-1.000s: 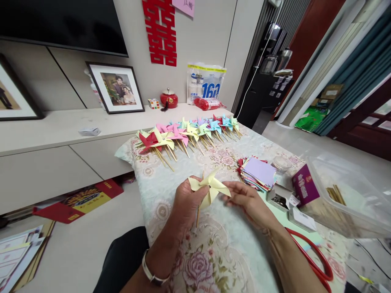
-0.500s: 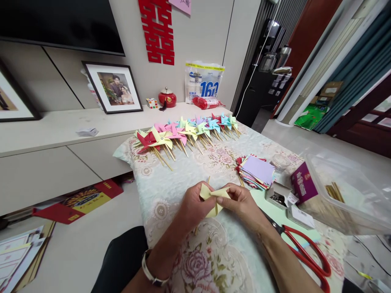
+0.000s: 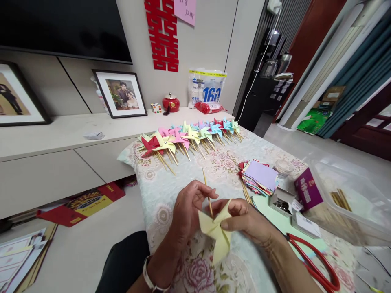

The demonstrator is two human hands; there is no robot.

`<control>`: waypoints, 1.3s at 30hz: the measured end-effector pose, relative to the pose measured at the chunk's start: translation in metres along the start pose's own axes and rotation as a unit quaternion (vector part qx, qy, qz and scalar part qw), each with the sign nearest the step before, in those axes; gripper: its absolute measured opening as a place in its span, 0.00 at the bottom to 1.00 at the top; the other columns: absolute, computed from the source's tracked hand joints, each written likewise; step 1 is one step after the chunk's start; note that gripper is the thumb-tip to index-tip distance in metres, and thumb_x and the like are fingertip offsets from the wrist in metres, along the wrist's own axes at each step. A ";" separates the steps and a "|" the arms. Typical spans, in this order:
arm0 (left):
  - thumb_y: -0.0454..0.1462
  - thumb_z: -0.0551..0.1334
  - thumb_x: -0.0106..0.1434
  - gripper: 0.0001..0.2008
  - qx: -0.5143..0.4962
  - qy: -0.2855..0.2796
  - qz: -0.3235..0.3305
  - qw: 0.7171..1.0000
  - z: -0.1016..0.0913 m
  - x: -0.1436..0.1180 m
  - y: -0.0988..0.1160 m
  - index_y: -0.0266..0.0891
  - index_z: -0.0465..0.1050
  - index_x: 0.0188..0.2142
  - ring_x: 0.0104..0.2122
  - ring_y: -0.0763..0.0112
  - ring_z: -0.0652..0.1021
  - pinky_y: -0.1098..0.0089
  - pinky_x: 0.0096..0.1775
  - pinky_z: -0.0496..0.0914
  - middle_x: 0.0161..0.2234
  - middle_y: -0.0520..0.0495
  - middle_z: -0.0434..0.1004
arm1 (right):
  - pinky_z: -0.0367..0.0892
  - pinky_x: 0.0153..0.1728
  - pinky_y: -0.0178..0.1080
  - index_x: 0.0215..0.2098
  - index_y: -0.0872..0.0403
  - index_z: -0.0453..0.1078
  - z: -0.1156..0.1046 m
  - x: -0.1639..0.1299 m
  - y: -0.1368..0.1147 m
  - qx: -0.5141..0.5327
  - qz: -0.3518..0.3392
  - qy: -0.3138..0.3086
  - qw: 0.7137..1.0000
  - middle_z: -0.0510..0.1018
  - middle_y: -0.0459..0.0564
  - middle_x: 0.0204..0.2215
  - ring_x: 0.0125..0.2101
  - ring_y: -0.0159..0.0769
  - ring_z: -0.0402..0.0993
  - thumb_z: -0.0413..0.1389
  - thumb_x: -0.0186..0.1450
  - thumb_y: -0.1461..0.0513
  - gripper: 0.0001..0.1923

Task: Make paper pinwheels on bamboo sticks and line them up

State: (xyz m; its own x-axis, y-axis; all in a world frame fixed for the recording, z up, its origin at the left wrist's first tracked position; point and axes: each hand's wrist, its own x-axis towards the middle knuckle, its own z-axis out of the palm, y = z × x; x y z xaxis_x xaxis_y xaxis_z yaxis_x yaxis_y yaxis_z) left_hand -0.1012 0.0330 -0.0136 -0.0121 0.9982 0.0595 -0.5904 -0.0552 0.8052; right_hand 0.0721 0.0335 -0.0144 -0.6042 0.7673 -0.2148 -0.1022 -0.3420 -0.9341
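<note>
I read the right hand (image 3: pixel 249 224) pinching the pinwheel (image 3: pixel 215 230) above the cloth (image 3: pixel 241 260); the left hand (image 3: pixel 189 209) is loosely parted by the stick (image 3: pixel 205 178), contact indeterminable. My right forearm obscures part of the scissors (image 3: pixel 326 263); cards (image 3: pixel 262 174) and a bin (image 3: pixel 354 232) occupy the right side.

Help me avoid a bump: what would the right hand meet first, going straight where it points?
The left hand, probably, past the yellow pinwheel the right hand holds; depth is unclear.

Home living room, television (image 3: pixel 64 28), framed photos (image 3: pixel 124 95), cabinet (image 3: pixel 39 179)
</note>
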 end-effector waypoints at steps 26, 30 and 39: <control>0.36 0.69 0.55 0.10 -0.035 0.089 -0.070 0.993 0.017 0.000 0.025 0.33 0.77 0.36 0.25 0.74 0.75 0.73 0.29 0.71 0.28 0.49 0.77 | 0.66 0.41 0.38 0.32 0.55 0.77 0.003 -0.003 -0.002 -0.192 -0.103 -0.079 0.973 0.77 0.48 0.38 0.39 0.37 0.74 0.65 0.56 0.67 0.05; 0.36 0.69 0.53 0.09 -0.015 0.089 -0.067 0.994 0.021 -0.001 0.029 0.33 0.78 0.34 0.22 0.78 0.72 0.76 0.23 0.64 0.28 0.50 0.75 | 0.64 0.37 0.35 0.30 0.54 0.75 -0.007 -0.008 -0.010 -0.167 -0.147 -0.039 0.974 0.76 0.48 0.39 0.36 0.34 0.71 0.67 0.57 0.64 0.05; 0.38 0.69 0.54 0.10 0.009 0.065 -0.133 0.989 0.033 -0.006 0.030 0.37 0.75 0.34 0.20 0.78 0.68 0.77 0.23 0.61 0.20 0.54 0.70 | 0.58 0.27 0.33 0.30 0.55 0.71 -0.008 -0.016 -0.007 -0.083 -0.160 0.037 0.983 0.74 0.46 0.28 0.27 0.30 0.64 0.67 0.59 0.57 0.12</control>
State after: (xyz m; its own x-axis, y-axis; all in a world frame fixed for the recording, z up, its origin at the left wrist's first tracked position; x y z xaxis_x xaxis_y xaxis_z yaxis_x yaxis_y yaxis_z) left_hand -0.0925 0.0246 0.0292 0.0379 0.9722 -0.2311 -0.5716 0.2108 0.7930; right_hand 0.0890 0.0282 -0.0063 -0.5024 0.8607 0.0823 -0.1430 0.0111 -0.9897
